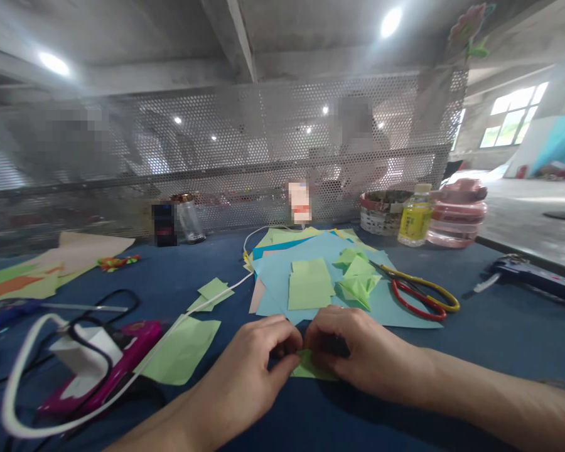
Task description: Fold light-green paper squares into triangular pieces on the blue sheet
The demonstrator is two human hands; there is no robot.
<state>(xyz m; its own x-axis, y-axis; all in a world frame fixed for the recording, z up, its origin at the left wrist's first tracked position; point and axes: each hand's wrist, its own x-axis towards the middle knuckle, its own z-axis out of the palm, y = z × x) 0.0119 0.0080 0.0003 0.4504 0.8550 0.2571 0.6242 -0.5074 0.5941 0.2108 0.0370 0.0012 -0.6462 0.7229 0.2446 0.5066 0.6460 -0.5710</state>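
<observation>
L hand [258,350] & R hand [370,348] pinch green paper [309,370] in front of blue sheet [274,281]. Edges best kept aligned w/ even pressure.

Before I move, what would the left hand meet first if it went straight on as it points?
Most likely the right hand, which faces the left hand closely over the same green paper; the exact gap is hard to judge.
</observation>
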